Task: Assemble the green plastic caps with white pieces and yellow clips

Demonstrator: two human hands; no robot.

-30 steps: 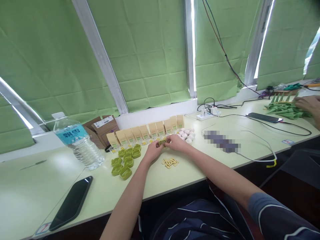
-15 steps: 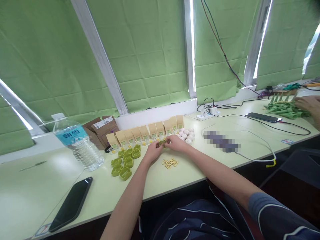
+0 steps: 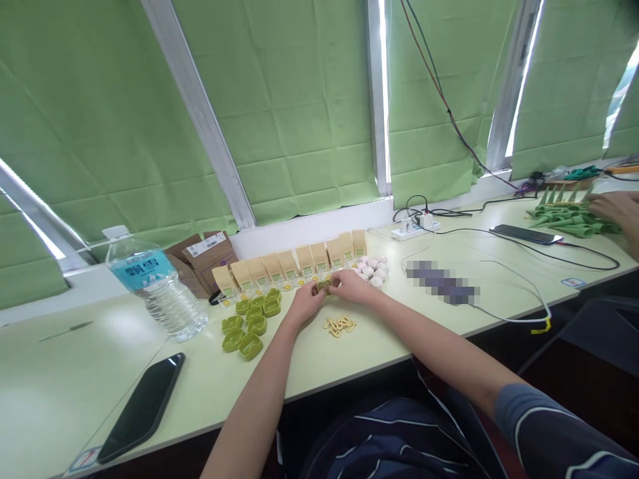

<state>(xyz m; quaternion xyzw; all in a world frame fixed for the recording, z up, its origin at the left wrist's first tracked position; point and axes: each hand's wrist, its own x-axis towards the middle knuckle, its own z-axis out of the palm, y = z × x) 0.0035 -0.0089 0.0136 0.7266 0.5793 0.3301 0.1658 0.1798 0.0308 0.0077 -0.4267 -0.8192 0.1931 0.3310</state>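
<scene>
My left hand (image 3: 305,302) and my right hand (image 3: 348,287) meet over the table, each pinching one side of a small olive-green cookie cutter (image 3: 324,284). The fingers cover much of it. Several more green cookie cutters (image 3: 250,346) lie in a group left of my left hand. Just below my hands is a small pile of pale yellow loop-shaped pieces (image 3: 340,326). Behind my hands stands a row of kraft-paper pouches (image 3: 273,266) with clear windows. Round pinkish-white pieces (image 3: 376,271) cluster right of my right hand.
A large water bottle (image 3: 160,286) and a cardboard box (image 3: 207,263) stand at the left. One black phone (image 3: 142,407) lies near the front edge. A power strip (image 3: 414,229) with cables sits by the wall. Far right, another person's hand (image 3: 619,209) touches green pieces (image 3: 572,218).
</scene>
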